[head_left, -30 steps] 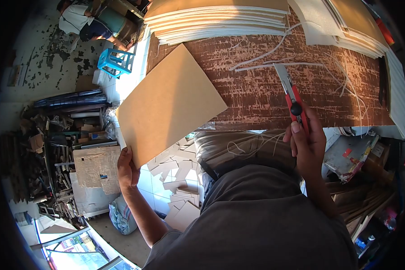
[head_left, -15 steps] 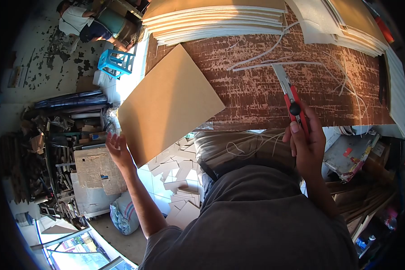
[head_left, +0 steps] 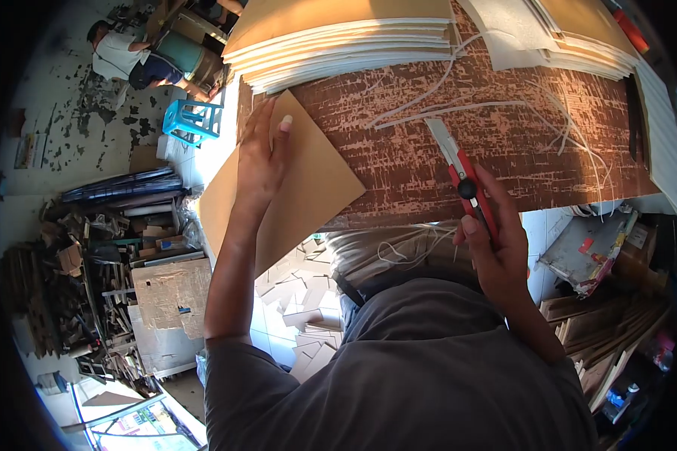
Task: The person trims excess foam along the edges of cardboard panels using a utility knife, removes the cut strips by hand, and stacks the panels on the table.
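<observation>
My left hand [head_left: 262,154] lies over the upper left part of a tan board [head_left: 308,173], its fingers stretched out near the board's left edge. The board rests partly on the scratched brown table [head_left: 406,169] and sticks out past its left corner. In my right hand [head_left: 496,252] is a red utility knife [head_left: 470,192], its blade extended and pointing up and left over the table. Thin pale strips [head_left: 459,107] lie on the table beyond the blade.
A tall stack of boards with white layers [head_left: 346,45] stands at the table's back, another stack [head_left: 590,56] at the back right. At upper left are a blue stool [head_left: 192,122] and a person [head_left: 128,60]. Cut pieces [head_left: 305,297] litter the floor.
My left hand has moved from the board's lower left corner up over its upper left part. The knife in my right hand has shifted slightly left in view.
</observation>
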Tool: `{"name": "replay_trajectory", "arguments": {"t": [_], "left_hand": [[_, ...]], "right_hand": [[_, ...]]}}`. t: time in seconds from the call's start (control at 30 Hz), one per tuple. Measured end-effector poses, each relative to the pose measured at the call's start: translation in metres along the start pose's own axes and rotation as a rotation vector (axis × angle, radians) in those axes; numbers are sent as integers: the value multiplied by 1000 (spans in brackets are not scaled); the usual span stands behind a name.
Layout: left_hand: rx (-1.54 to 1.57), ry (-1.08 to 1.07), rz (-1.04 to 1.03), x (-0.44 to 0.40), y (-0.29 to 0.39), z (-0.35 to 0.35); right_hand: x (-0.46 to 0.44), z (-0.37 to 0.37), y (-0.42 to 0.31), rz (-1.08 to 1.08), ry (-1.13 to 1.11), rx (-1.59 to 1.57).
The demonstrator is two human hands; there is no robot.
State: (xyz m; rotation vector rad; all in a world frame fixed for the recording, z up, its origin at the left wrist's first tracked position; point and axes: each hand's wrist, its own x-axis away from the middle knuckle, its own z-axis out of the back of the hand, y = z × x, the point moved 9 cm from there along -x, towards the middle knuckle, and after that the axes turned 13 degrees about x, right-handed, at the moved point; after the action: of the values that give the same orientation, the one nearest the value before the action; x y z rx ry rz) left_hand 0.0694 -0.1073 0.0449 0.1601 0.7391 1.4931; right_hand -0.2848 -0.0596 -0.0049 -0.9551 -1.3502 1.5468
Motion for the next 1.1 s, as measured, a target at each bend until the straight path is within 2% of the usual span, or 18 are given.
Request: {"name": "replay_trajectory", "arguments": {"t": [0.07,0.13,0.33,0.6,0.67,0.73,0.8,0.9,0.93,1.0,1.1], "left_hand": [[6,5,20,-4,-22,-11],[-184,58,56,-6,-35,-15],[-170,88,58,-3,-32,-17],[-153,124,86,-12,-37,-6],[22,21,174,-26,-55,-3],[-8,44,123,-37,-60,8],[294,-76,314,-42,-75,3],[440,-97,293,-48,-54,22],[585,-80,363,-45,-48,30],[674,-100,308,-45,-48,50],[715,-25,353,-38,-42,91]], "right_hand": [[2,5,4,-1,14,8],[2,12,7,-2,47,13],[-2,26,8,-65,58,45],[-14,25,2,-22,83,71],[-15,23,2,-16,73,61],[-16,21,-4,-12,68,61],[-15,21,-6,-12,71,63],[-12,23,-5,13,100,69],[-10,23,-4,12,106,75],[-7,22,-4,18,105,80],[-4,19,-4,-6,96,77]]}}
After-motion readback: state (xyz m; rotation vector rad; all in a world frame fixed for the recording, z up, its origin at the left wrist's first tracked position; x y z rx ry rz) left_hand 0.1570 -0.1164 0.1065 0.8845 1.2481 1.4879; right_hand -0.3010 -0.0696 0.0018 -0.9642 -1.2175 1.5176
